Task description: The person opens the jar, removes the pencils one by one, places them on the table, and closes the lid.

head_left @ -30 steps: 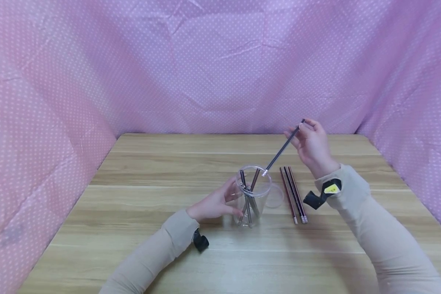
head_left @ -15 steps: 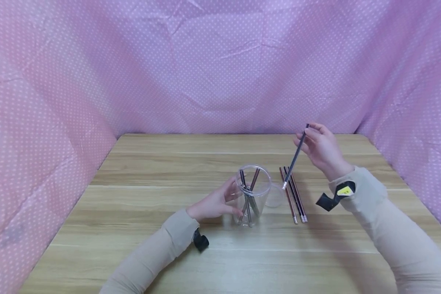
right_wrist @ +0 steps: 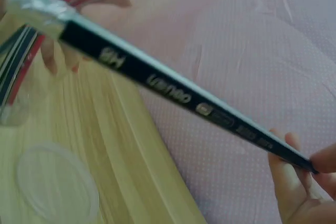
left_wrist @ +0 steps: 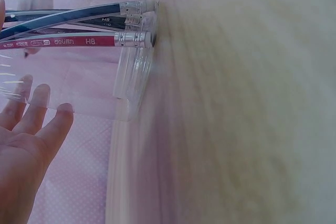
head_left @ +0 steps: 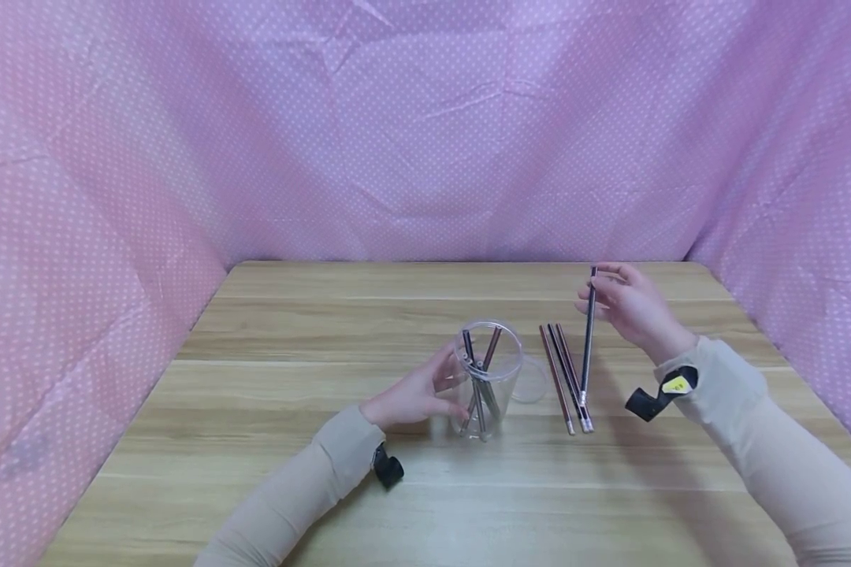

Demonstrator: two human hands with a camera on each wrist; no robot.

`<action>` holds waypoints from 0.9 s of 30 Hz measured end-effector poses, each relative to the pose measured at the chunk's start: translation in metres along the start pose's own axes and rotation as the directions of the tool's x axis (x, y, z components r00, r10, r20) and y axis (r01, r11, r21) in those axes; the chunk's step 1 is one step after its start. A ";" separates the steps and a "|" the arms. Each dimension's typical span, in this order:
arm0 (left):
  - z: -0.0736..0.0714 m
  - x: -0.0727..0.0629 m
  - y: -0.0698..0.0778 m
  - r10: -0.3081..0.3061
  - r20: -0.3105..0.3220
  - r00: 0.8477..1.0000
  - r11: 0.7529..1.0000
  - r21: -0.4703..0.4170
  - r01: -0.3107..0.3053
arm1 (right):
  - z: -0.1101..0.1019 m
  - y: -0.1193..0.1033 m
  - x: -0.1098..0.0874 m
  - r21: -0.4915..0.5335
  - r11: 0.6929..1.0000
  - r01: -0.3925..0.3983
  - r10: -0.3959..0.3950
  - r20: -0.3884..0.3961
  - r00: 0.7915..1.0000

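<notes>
A clear plastic cup (head_left: 505, 392) stands upright on the table, and my left hand (head_left: 418, 391) grips its left side. Several dark and red pencils (left_wrist: 89, 41) lean inside, with their eraser ends at the bottom in the left wrist view. My right hand (head_left: 631, 307) pinches a dark HB pencil (right_wrist: 173, 90) near its upper end, its silver-ferruled eraser end pointing down. That pencil hangs just over three pencils (head_left: 560, 374) lying side by side right of the cup, two reddish and one dark. Whether its tip touches them I cannot tell.
A clear round lid (head_left: 532, 379) lies flat between the cup and the loose pencils. The wood-grain table (head_left: 291, 315) meets pink dotted cloth (head_left: 425, 142) at its back and sides. Black straps with cameras (head_left: 648, 403) sit on both wrists.
My right hand has carried the dark pencil from the cup's rim rightward and lower, over the lying pencils, and the pencil now hangs more upright. The left hand and cup have stayed put.
</notes>
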State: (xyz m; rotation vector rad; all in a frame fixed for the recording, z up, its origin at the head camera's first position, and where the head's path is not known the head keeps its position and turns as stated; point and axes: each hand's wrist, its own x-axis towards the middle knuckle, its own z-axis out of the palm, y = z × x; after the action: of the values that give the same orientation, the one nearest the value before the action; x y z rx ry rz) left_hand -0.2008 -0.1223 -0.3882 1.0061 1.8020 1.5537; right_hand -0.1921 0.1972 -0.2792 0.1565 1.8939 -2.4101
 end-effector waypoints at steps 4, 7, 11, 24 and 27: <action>-0.001 0.001 -0.002 -0.005 0.003 1.000 1.000 -0.008 0.005 | -0.010 0.010 0.004 -0.180 0.984 0.004 -0.002 0.012 1.000; -0.002 0.001 -0.003 -0.006 0.005 1.000 1.000 -0.012 0.006 | -0.016 0.015 0.007 -0.327 0.945 0.018 -0.010 0.027 1.000; -0.003 0.001 -0.003 0.008 0.012 1.000 1.000 -0.022 -0.008 | -0.024 0.021 0.012 -0.467 0.884 0.021 -0.004 0.037 0.999; -0.005 0.001 -0.002 -0.002 0.012 1.000 1.000 -0.029 0.002 | -0.053 0.052 0.030 -0.603 0.794 -0.074 0.116 0.031 0.993; -0.005 0.001 -0.003 0.002 0.012 1.000 1.000 -0.031 -0.002 | -0.056 0.058 0.033 -0.588 0.805 -0.080 0.120 0.029 0.992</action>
State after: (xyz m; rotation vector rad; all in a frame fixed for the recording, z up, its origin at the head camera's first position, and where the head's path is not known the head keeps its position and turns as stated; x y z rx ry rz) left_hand -0.2058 -0.1246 -0.3902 1.0014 1.7636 1.5685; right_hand -0.2160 0.2381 -0.3521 0.1306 2.4181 -1.6297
